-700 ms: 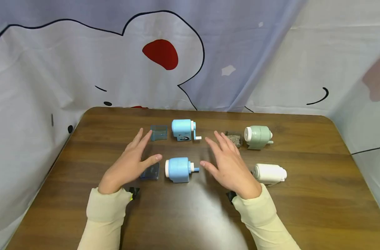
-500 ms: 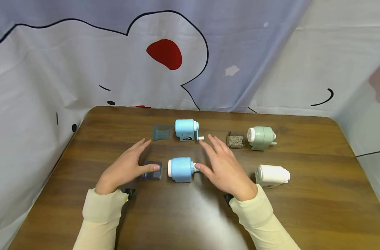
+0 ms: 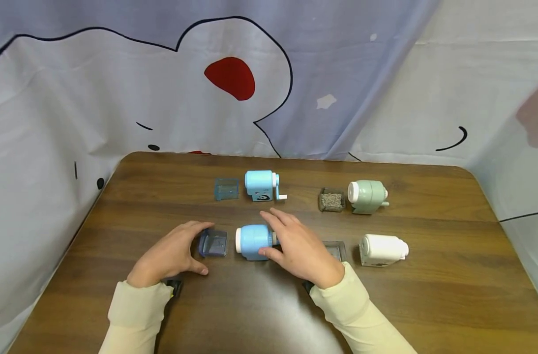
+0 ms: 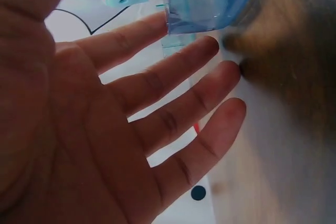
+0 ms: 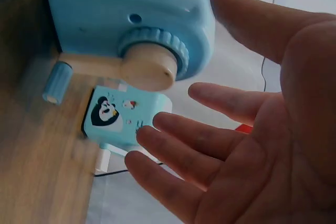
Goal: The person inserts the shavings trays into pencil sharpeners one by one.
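Observation:
In the head view my left hand (image 3: pixel 169 253) is spread around a clear dark-blue shavings box (image 3: pixel 215 243), thumb on the near side and fingers on the far side. The left wrist view shows its fingers extended beside the see-through box (image 4: pixel 205 1), holding nothing. Over the crank end of a blue pencil sharpener (image 3: pixel 253 242) lies my right hand (image 3: pixel 302 250), fingers extended. In the right wrist view the thumb tip is at the edge of the sharpener's body (image 5: pixel 105 19); whether it touches I cannot tell. The palm holds nothing.
Behind stand a light-blue sharpener (image 3: pixel 258 183) with a penguin picture and its clear box (image 3: pixel 226 189). Farther right are a green sharpener (image 3: pixel 367 195), a box of shavings (image 3: pixel 332 200), a white sharpener (image 3: pixel 381 249) and a clear box (image 3: pixel 337 248) partly behind my right hand.
Both hands have come down toward the front row. The left moved nearer to me around the dark-blue box; the right moved left over the blue sharpener's crank end.

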A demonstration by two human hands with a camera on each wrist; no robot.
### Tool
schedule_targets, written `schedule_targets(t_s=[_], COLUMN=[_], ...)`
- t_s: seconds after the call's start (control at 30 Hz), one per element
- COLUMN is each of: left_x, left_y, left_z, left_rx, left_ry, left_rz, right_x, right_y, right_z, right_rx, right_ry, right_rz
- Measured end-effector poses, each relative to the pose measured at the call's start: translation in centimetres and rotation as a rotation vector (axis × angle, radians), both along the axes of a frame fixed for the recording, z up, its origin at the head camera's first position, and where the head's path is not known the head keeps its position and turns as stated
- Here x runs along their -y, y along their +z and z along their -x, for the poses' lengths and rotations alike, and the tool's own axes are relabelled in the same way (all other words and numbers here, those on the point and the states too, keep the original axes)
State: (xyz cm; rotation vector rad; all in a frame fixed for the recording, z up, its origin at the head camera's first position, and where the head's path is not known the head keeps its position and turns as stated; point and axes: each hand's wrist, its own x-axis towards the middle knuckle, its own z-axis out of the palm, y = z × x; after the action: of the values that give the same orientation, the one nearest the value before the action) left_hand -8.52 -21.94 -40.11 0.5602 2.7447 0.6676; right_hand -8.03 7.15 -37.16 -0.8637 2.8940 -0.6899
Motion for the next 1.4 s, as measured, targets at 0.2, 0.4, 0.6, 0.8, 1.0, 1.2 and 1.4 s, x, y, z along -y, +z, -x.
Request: schedule_targets(t_s=[0.2,0.4,0.6,0.8,1.0,1.2,1.4], left_x=[0.2,0.2,-0.1,-1.1,-1.9,-2.5,-3.4], left_y=[-0.3,-0.3,-0.3,-0.3,-0.3,-0.7,-0.8], left_z=[-0.3,0.0,0.3,0.6,0.7,0.8,0.9], left_rx=[-0.031,-0.070,-0.090,-0.111,-0.122,-0.128,-0.101], left_ry=[0.024,0.052,0.052,0.045,0.028,0.005,-0.007], left_rz=[-0.019,-0.020,-0.013,-0.014,-0.008,-0.022,-0.040], right_x=[0.4,0.3,0.3,0.2,0.2,0.2,0.2], right_y=[-0.3,-0.5,-0.7,-0.6,-0.7,-0.7,-0.9], right_z=[-0.1,0.1,0.4,0.5,0.5,0.5,0.5], right_rx=[-0.003,-0.025,-0.020,-0.018,-0.026,-0.021,-0.011], right_ry=[0.032,0.082,0.102,0.091,0.090,0.088,0.085], right_rz=[0.024,0.052,0.091,0.106,0.124,0.127,0.121])
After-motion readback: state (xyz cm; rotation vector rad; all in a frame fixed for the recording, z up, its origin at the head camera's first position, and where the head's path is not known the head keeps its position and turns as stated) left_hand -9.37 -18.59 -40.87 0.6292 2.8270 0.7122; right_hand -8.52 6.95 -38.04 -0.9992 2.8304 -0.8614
